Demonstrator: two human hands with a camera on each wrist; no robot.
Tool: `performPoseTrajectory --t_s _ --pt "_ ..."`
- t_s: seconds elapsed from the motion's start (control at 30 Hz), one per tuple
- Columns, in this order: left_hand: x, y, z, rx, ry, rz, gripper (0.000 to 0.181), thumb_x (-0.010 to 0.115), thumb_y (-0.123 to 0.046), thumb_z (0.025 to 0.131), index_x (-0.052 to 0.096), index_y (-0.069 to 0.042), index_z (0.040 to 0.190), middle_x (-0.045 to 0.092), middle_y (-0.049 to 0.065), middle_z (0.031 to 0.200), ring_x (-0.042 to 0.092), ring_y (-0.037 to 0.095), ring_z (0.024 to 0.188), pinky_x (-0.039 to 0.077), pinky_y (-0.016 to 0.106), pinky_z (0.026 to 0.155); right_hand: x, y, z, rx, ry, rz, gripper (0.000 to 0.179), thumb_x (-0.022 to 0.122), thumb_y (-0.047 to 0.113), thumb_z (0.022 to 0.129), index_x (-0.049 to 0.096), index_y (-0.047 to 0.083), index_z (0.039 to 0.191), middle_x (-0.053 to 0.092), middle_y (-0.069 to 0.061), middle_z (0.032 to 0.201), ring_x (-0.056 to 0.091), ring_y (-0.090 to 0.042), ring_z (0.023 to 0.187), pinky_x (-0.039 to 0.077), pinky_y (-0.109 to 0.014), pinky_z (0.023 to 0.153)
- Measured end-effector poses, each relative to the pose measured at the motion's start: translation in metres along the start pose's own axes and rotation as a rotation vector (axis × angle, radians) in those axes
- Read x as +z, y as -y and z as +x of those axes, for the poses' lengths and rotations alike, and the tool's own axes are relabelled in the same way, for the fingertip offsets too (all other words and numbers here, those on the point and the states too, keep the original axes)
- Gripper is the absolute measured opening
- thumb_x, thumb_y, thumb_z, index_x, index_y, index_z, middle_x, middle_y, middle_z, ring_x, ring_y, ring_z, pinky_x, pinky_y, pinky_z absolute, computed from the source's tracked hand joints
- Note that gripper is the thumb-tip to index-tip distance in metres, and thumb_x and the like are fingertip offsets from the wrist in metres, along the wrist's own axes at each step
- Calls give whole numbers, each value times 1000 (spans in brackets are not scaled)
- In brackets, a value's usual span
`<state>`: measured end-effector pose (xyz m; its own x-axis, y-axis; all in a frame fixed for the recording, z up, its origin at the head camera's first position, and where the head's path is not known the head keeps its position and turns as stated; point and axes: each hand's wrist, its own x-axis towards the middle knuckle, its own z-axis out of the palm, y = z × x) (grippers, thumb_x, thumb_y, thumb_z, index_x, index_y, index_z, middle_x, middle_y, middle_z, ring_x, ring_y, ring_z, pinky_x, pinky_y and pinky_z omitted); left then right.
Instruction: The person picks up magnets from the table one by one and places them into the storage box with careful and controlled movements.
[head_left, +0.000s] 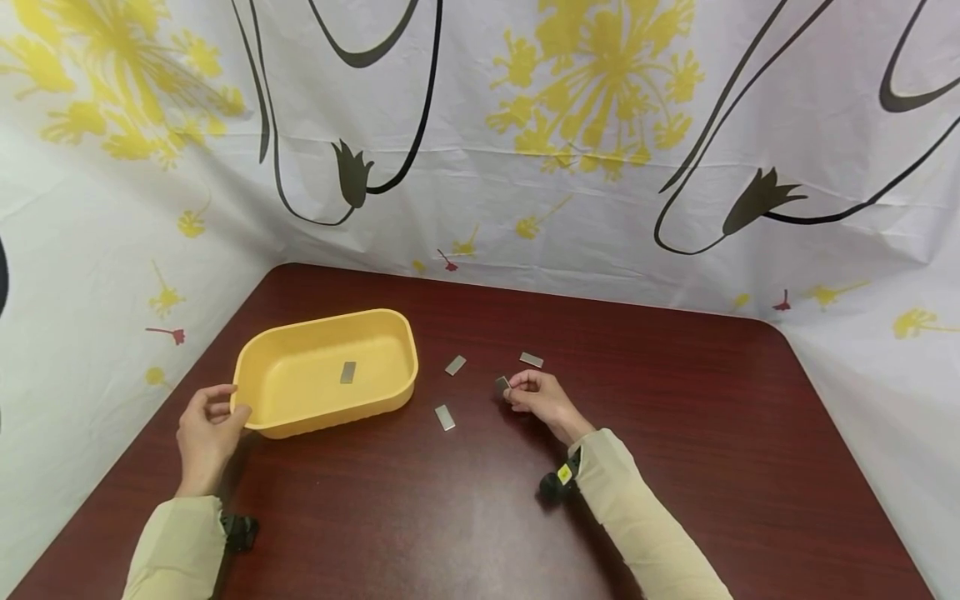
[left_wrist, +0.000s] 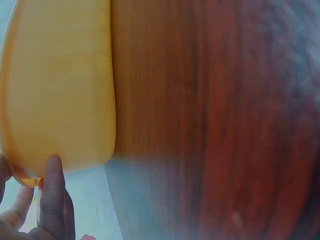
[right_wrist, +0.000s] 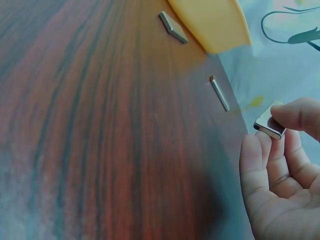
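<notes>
A yellow plastic bin (head_left: 341, 415) stands at the left of the table. My left hand (head_left: 206, 440) grips its near left corner, with the thumb over the rim; the left wrist view shows fingers (left_wrist: 53, 200) against the outside of the bin. Inside the bin lies one small silver rectangular block (head_left: 348, 372). My right hand (head_left: 551, 406) pinches another silver block (right_wrist: 265, 119) between thumb and fingers, held above the table. Around that hand, loose blocks lie on the wood: one behind it (head_left: 532, 360), and two others (head_left: 455, 365) between it and the bin.
The dark red-brown wooden table (head_left: 420, 517) has rounded far corners. White fabric (head_left: 465, 217) with yellow flowers and dark stems hangs behind it and along both sides. Each wrist carries a small black camera (head_left: 240, 531).
</notes>
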<state>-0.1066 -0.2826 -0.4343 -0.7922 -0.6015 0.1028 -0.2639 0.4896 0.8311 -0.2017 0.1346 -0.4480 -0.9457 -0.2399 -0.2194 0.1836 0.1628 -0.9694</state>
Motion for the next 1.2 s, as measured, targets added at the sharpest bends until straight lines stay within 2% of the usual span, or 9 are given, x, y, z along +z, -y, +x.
performPoseTrajectory --t_s 0.2,0.43,0.83,1.2 --pt "-1 -5 -3 -18 30 -8 34 55 -11 77 52 -4 111 57 12 86 46 -7 57 44 14 45 2 2 0 -13 -20 16 13 59 -2 77 53 -6 89 57 -6 75 58 -19 70 53 -32 66" --pt "0 -6 -2 -29 38 -20 35 55 -10 77 52 -4 111 57 10 84 46 -6 56 44 14 45 7 8 -1 -25 -22 43 15 58 -4 77 51 -8 91 56 -6 75 59 -19 69 53 -30 66" --pt "-1 -5 -2 -21 33 -40 34 55 -9 77 51 -2 111 57 12 85 48 -7 53 45 14 44 13 13 1 -67 7 42 11 59 0 78 52 -1 87 56 -5 76 58 -15 67 53 -27 64" --pt "-2 -6 -3 -25 39 -35 35 55 -9 78 51 -2 112 56 16 88 47 -8 53 45 15 43 20 22 -1 -65 8 67 9 61 -1 77 54 0 83 61 -7 76 60 -29 78 53 -34 69"
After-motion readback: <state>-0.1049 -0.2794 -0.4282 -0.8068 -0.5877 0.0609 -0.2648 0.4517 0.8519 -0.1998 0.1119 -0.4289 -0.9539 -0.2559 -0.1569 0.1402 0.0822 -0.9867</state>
